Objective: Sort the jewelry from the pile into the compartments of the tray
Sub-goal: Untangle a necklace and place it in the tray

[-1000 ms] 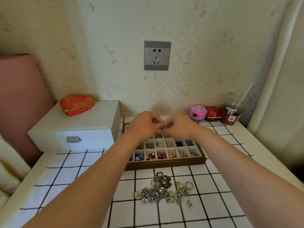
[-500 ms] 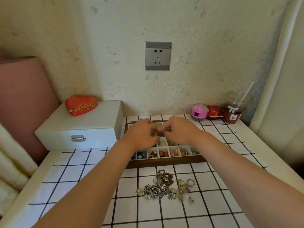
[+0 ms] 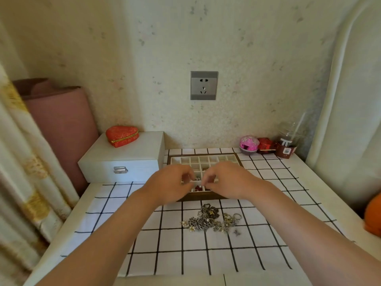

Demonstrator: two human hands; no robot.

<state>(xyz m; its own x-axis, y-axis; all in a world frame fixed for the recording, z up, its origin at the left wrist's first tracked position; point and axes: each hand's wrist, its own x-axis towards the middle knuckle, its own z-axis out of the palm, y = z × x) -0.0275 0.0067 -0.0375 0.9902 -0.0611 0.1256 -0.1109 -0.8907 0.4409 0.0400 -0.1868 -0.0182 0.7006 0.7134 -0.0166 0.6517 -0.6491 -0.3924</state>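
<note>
Hovering together over the tray [image 3: 214, 159], the left hand [image 3: 171, 184] and right hand [image 3: 228, 182] seem to pinch one small piece between curled fingertips. Placing is under way. Next it needs lowering into a matching compartment. The pile [image 3: 210, 220] lies just before the tray.

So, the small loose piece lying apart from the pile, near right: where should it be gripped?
Pinch the small loose piece across its middle, coming straight down from above. It lies flat on the checked cloth, apart from the pile, so nothing should tangle. Its shape is too small to tell.
</note>
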